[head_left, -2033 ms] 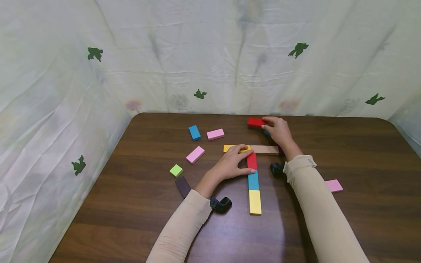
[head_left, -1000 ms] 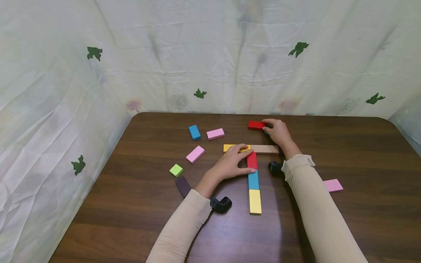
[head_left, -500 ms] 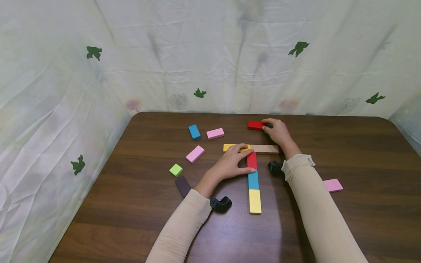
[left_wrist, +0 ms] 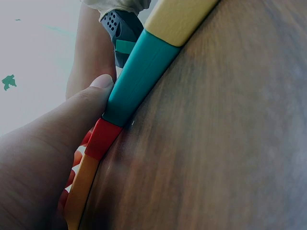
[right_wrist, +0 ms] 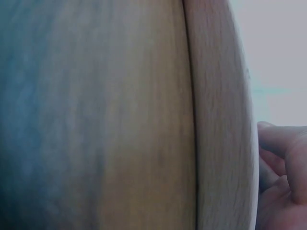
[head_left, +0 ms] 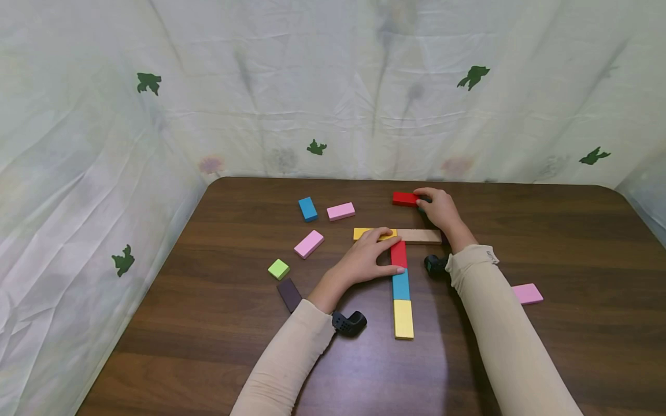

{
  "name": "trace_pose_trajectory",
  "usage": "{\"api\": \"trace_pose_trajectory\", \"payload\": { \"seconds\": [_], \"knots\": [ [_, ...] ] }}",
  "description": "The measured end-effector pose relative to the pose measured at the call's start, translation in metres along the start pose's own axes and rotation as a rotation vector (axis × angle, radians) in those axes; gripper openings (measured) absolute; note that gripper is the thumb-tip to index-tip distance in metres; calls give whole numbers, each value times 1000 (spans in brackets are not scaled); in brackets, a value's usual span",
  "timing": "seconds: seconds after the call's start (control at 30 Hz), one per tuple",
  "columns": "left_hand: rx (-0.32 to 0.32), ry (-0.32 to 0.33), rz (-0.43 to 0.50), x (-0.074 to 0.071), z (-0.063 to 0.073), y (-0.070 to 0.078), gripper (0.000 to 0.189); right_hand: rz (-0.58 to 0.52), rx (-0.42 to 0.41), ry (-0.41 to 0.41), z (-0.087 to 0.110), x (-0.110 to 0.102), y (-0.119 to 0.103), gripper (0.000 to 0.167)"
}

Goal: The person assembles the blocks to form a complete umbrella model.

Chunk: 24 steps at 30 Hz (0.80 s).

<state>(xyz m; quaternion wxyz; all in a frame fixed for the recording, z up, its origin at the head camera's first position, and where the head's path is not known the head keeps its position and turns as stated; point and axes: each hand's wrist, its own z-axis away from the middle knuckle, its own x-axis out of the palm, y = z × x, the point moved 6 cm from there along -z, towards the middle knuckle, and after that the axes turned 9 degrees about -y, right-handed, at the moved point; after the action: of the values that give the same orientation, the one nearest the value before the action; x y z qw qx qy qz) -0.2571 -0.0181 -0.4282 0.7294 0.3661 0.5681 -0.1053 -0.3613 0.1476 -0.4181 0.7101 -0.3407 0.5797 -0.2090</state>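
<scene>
My left hand (head_left: 364, 257) rests over a T-shaped layout of flat blocks. In the left wrist view its thumb (left_wrist: 96, 91) touches the side of the blue block (left_wrist: 144, 72). In the head view, its index finger reaches the joint between the red stem block (head_left: 398, 255) and the yellow crossbar block (head_left: 361, 233). A yellow block (head_left: 403, 319) ends the stem. At the far side, my right hand (head_left: 442, 211) pinches the right end of another red block (head_left: 404, 199) between thumb and fingers. Something dark green, partly hidden, shows under that hand.
A beige block (head_left: 419, 236) continues the crossbar. On the left lie a blue block (head_left: 308, 209), two pink blocks (head_left: 340, 211), a green block (head_left: 278, 269) and a dark block (head_left: 289, 295). Another pink block (head_left: 528, 293) lies beside the right sleeve. A white cloth (head_left: 333, 86) hangs behind the table.
Compared with two seconds ago, my right hand and the red block sit slightly lower and closer. Over the last second both hands have stayed almost still.
</scene>
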Motion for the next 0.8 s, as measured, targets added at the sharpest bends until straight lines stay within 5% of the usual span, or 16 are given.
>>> {"api": "trace_pose_trajectory", "payload": {
  "seconds": [0.8],
  "knots": [
    [2, 3, 8, -1, 1, 1, 72, -10, -37, 5, 0, -2, -1, 33]
  ]
}}
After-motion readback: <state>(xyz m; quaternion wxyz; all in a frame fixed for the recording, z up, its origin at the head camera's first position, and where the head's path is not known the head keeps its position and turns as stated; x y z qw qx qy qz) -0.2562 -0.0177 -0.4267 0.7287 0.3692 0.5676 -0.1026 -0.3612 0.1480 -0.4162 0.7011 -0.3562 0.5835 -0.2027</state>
